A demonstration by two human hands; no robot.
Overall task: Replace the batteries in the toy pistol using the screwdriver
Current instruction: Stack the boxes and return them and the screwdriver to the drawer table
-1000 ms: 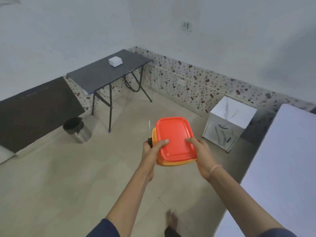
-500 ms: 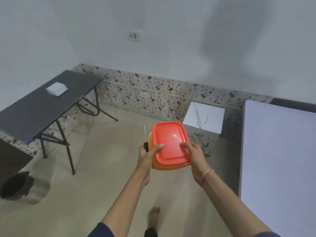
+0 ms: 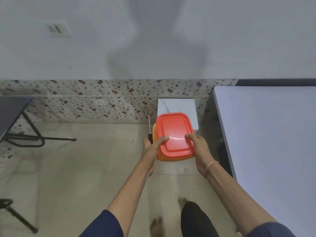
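- While both hands carry the plastic box (image 3: 159, 156), this reads as the fetch-and-carry step; no unscrewing has begun.
- Left hand (image 3: 151, 147): thumb hooked over the red lid (image 3: 174, 132), fingers wrapped under the box's left side. The screwdriver (image 3: 150, 136) is clamped in the same grip, its dark handle against the box wall and its thin shaft pointing away from the body.
- Right hand (image 3: 199, 151): thumb on the lid's right edge, fingers curled under the base. It grips the box only.
- Toy pistol is not in view. The lid is opaque, so I can't tell whether it's inside.
- To do it well: hold the box level with thumbs pressing the lid, since it isn't clear the lid is latched. Put the box down flat before freeing the screwdriver; shifting the left fingers mid-carry would likely drop the tool.
- Keep the shaft tip clear of the tiled wall (image 3: 102, 103) and the cabinet.
- Best landing spot looks like the white table (image 3: 265, 142) just to the right. Its near edge runs alongside the right forearm, so set the box well in from that edge.
- A small marble-look cabinet (image 3: 176, 106) sits ahead against the wall, partly behind the box.
- Dark folding table (image 3: 10, 110) is far left, well apart. Open floor (image 3: 85, 168) lies between, and bare feet (image 3: 156, 226) are directly below the load.
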